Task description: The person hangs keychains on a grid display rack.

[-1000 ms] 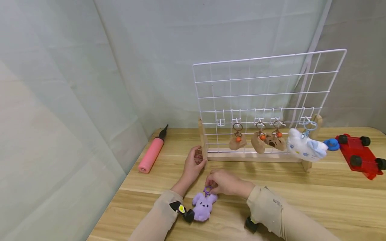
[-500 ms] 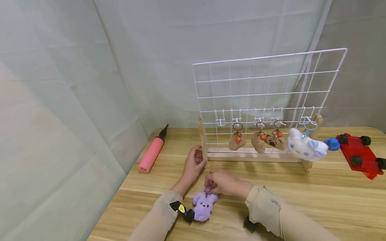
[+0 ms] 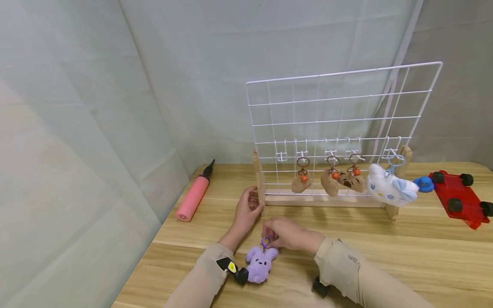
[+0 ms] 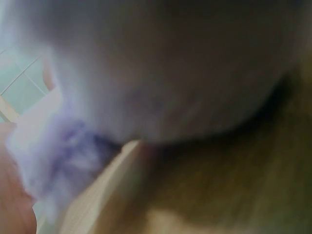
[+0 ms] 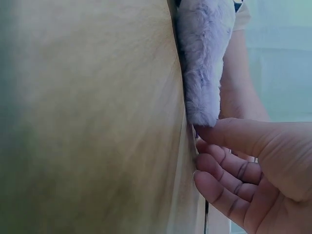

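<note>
A purple plush bear-like keychain lies face up on the wooden table. My right hand pinches its purple key ring close to the tabletop. In the right wrist view, the thumb touches the end of the fluffy plush, and the other fingers curl below. My left hand grips the left wooden foot of a white wire grid rack, thumb in front and fingers on the outer side. The left wrist view is mostly filled by blurred plush.
Several white hooks hang on the grid; the leftmost hook holds nothing. Brown plush keychains and a white cat plush hang on the others. A pink hand pump lies left. A blue duck and red toy car are right.
</note>
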`<action>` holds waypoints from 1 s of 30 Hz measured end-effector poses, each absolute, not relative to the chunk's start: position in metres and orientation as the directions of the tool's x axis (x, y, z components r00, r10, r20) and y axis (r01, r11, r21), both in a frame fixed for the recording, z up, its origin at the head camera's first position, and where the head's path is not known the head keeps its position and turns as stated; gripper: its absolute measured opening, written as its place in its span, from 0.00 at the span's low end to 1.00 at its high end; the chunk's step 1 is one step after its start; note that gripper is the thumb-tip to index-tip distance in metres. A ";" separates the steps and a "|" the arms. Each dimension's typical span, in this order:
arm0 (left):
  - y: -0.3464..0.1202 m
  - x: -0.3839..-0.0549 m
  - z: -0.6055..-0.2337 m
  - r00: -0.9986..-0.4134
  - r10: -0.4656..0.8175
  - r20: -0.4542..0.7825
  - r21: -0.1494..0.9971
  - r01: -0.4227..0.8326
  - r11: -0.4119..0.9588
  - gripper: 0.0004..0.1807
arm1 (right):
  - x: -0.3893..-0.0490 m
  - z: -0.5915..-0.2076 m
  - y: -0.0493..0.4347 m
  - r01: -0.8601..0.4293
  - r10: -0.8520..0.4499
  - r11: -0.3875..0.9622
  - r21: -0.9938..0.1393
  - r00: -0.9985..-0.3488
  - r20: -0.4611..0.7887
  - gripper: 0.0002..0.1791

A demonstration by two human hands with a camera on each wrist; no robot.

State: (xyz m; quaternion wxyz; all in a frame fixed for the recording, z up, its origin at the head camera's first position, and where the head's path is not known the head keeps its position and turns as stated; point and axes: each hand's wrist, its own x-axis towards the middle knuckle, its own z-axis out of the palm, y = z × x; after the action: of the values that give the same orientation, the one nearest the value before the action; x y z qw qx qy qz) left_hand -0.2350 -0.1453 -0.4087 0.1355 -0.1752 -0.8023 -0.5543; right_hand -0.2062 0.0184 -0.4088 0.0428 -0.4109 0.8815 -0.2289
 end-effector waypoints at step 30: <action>-0.147 -0.242 -0.421 -0.904 0.121 0.410 0.841 0.427 0.332 0.28 | -0.194 -0.374 0.034 -0.631 -0.751 0.369 -0.682 -0.634 0.181 0.06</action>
State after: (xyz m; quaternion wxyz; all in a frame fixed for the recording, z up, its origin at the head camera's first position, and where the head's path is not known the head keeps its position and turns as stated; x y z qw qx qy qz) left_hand -0.2423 -0.1474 -0.4209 0.1381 -0.1703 -0.8043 -0.5523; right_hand -0.1944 0.0345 -0.3738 0.0804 -0.4199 0.8233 -0.3733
